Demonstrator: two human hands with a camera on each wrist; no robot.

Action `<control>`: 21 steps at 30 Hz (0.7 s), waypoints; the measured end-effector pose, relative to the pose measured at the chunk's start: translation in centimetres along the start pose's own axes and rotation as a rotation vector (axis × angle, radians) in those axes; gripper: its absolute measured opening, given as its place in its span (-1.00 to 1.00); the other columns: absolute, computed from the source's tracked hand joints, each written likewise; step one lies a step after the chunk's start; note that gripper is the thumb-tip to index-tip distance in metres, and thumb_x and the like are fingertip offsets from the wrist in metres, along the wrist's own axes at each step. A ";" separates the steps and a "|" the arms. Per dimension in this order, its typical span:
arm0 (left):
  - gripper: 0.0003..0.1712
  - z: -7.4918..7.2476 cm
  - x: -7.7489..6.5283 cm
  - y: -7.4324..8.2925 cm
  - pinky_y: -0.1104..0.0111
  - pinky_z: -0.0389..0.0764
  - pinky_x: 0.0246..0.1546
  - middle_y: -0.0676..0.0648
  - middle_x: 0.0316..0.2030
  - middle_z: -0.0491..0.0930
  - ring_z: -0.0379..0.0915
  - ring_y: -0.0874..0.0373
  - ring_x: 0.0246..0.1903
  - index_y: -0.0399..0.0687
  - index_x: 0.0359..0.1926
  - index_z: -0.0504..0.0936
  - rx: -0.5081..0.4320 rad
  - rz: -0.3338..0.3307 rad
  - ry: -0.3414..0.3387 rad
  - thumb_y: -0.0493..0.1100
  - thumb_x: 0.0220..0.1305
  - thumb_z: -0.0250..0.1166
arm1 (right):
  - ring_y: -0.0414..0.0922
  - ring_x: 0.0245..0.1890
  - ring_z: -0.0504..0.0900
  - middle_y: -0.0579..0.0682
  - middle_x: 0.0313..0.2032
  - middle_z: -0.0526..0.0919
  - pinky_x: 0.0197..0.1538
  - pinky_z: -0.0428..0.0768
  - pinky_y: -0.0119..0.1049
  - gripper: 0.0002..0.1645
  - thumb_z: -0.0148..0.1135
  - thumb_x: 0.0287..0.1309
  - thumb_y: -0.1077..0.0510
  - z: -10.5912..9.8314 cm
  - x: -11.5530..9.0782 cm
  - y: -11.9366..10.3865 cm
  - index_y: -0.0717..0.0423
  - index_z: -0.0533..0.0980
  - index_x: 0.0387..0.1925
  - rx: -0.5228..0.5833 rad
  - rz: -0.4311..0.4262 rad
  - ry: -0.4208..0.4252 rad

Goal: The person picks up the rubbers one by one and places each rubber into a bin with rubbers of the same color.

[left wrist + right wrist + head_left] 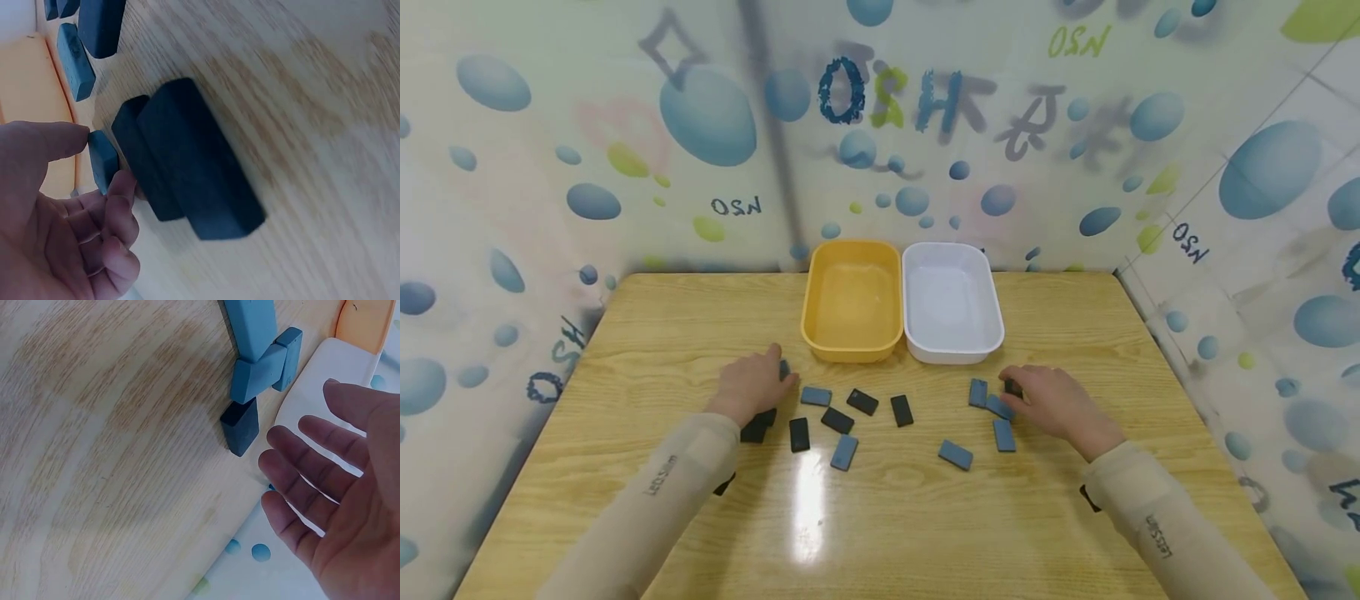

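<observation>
My left hand [752,385] is at the left of the scattered blocks. In the left wrist view its thumb and fingers pinch a small blue rectangular block [104,161] at its two ends. Two black blocks [194,169] lie side by side just beyond those fingers. My right hand [1051,402] hovers by a black block [241,428], fingers spread and relaxed with nothing in the palm. Next to that black block, several blue blocks [259,374] touch one another in a small cluster.
A yellow tub [852,355] and a white tub [955,357] stand side by side at the table's back, against a patterned wall. More black and blue blocks, such as a blue one [956,455], lie across the middle. One black block [1090,498] is partly under the right sleeve.
</observation>
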State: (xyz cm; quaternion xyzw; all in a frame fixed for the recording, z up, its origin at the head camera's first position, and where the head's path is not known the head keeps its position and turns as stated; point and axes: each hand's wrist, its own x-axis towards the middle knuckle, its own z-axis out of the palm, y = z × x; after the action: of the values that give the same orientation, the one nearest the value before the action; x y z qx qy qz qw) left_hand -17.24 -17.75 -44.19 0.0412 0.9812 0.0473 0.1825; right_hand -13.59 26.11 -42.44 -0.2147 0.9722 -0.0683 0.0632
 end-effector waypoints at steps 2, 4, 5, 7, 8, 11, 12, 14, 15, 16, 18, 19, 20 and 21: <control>-0.27 0.1 0.1 0.1 0.16 0.52 -0.55 -0.23 -0.42 0.59 0.52 -0.03 -0.52 -0.30 0.31 0.23 -0.016 -0.003 0.004 0.17 0.40 0.04 | -0.04 -0.26 0.66 0.02 -0.21 0.69 -0.15 0.59 -0.02 -0.58 0.25 0.25 -0.03 0.1 0.0 0.1 0.13 0.55 0.03 -0.004 0.001 -0.003; -0.28 0.2 0.2 0.2 0.14 0.52 -0.54 -0.25 -0.40 0.60 0.52 -0.04 -0.50 -0.32 0.31 0.22 -0.034 -0.007 0.008 0.15 0.38 0.05 | -0.04 -0.26 0.66 0.03 -0.21 0.69 -0.15 0.59 -0.02 -0.58 0.25 0.25 -0.03 0.2 0.1 0.1 0.13 0.54 0.03 -0.002 0.003 -0.007; -0.28 0.3 0.2 0.3 0.15 0.52 -0.54 -0.25 -0.40 0.59 0.52 -0.05 -0.51 -0.31 0.30 0.21 -0.044 -0.011 0.008 0.14 0.37 0.06 | -0.04 -0.25 0.65 0.03 -0.20 0.69 -0.14 0.58 -0.01 -0.58 0.25 0.25 -0.03 0.3 0.0 0.1 0.13 0.54 0.03 0.000 0.006 -0.008; -0.28 0.4 0.2 0.4 0.18 0.48 -0.58 -0.23 -0.43 0.58 0.49 -0.04 -0.53 -0.32 0.29 0.20 -0.066 -0.020 0.008 0.12 0.34 0.07 | -0.04 -0.26 0.65 0.02 -0.21 0.69 -0.15 0.58 -0.01 -0.59 0.26 0.25 -0.02 0.3 0.1 0.1 0.12 0.54 0.04 0.003 0.007 -0.008; -0.29 0.4 0.2 0.5 0.20 0.46 -0.59 -0.22 -0.45 0.56 0.47 -0.03 -0.54 -0.31 0.28 0.20 -0.076 -0.024 0.011 0.11 0.32 0.08 | -0.04 -0.26 0.65 0.02 -0.20 0.69 -0.15 0.58 -0.01 -0.59 0.26 0.25 -0.02 0.3 0.1 0.0 0.12 0.54 0.04 0.005 0.007 -0.007; -0.33 0.7 0.3 0.6 0.25 0.40 -0.63 -0.17 -0.51 0.52 0.42 -0.01 -0.58 -0.28 0.20 0.24 -0.092 -0.029 0.024 0.11 0.28 0.11 | -0.06 -0.27 0.64 0.02 -0.21 0.69 -0.16 0.58 -0.02 -0.59 0.26 0.25 -0.02 0.3 0.2 -0.1 0.12 0.54 0.04 0.007 0.004 -0.003; -0.36 0.7 0.3 0.6 0.25 0.38 -0.64 -0.16 -0.52 0.51 0.41 -0.01 -0.59 -0.27 0.16 0.26 -0.095 -0.030 0.030 0.11 0.27 0.12 | -0.06 -0.28 0.64 0.01 -0.21 0.69 -0.16 0.58 -0.03 -0.59 0.26 0.25 -0.02 0.3 0.2 -0.1 0.12 0.54 0.04 0.008 0.001 0.000; -0.41 0.8 0.2 0.6 0.25 0.37 -0.64 -0.16 -0.53 0.49 0.40 -0.01 -0.59 -0.24 0.07 0.28 -0.099 -0.027 0.045 0.12 0.25 0.14 | -0.07 -0.29 0.64 0.01 -0.22 0.69 -0.18 0.58 -0.03 -0.58 0.27 0.24 -0.02 0.2 0.2 -0.1 0.12 0.55 0.03 0.009 -0.002 0.005; -0.43 0.8 0.2 0.6 0.25 0.37 -0.65 -0.15 -0.53 0.49 0.40 -0.01 -0.59 -0.23 0.04 0.29 -0.100 -0.024 0.051 0.12 0.25 0.14 | -0.08 -0.29 0.63 0.01 -0.23 0.69 -0.18 0.58 -0.04 -0.58 0.27 0.24 -0.02 0.2 0.2 -0.2 0.12 0.55 0.03 0.009 -0.002 0.008; -0.44 0.7 0.1 0.6 0.25 0.37 -0.65 -0.16 -0.53 0.49 0.40 -0.01 -0.59 -0.22 0.01 0.29 -0.104 -0.021 0.056 0.13 0.24 0.15 | -0.08 -0.30 0.63 0.01 -0.24 0.68 -0.19 0.58 -0.04 -0.58 0.27 0.24 -0.02 0.2 0.2 -0.2 0.12 0.55 0.03 0.011 -0.004 0.010; -0.47 0.6 0.0 0.6 0.25 0.36 -0.66 -0.15 -0.53 0.49 0.39 -0.01 -0.60 -0.19 -0.05 0.29 -0.113 -0.017 0.062 0.13 0.22 0.15 | -0.08 -0.31 0.63 0.02 -0.23 0.69 -0.20 0.59 -0.04 -0.58 0.27 0.24 -0.02 0.2 0.3 -0.2 0.13 0.55 0.03 0.012 -0.006 0.012; -0.48 0.5 -0.2 0.6 0.26 0.35 -0.66 -0.15 -0.54 0.49 0.39 0.00 -0.61 -0.19 -0.05 0.29 -0.117 -0.014 0.064 0.13 0.22 0.15 | -0.07 -0.30 0.63 0.03 -0.22 0.69 -0.19 0.59 -0.03 -0.58 0.27 0.24 -0.01 0.1 0.3 -0.2 0.13 0.55 0.04 0.013 -0.003 0.008; -0.49 0.4 -0.3 0.6 0.26 0.34 -0.66 -0.14 -0.54 0.48 0.38 0.00 -0.61 -0.18 -0.06 0.29 -0.121 -0.012 0.067 0.13 0.21 0.15 | -0.06 -0.29 0.64 0.04 -0.21 0.69 -0.18 0.59 -0.03 -0.57 0.27 0.24 -0.01 0.1 0.3 -0.2 0.13 0.54 0.04 0.014 0.000 0.005; -0.50 0.3 -0.4 0.7 0.27 0.33 -0.67 -0.14 -0.55 0.47 0.37 0.01 -0.62 -0.17 -0.08 0.29 -0.128 -0.009 0.069 0.12 0.20 0.15 | -0.03 -0.26 0.65 0.06 -0.18 0.69 -0.16 0.59 -0.01 -0.57 0.26 0.24 -0.01 0.1 0.3 -0.1 0.14 0.54 0.05 0.015 0.004 0.000</control>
State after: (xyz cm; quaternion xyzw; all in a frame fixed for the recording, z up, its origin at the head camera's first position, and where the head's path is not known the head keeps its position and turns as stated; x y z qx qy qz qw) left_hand -16.68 -17.09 -44.25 0.0234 0.9821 0.1103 0.1509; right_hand -13.84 25.84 -42.50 -0.2122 0.9722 -0.0752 0.0647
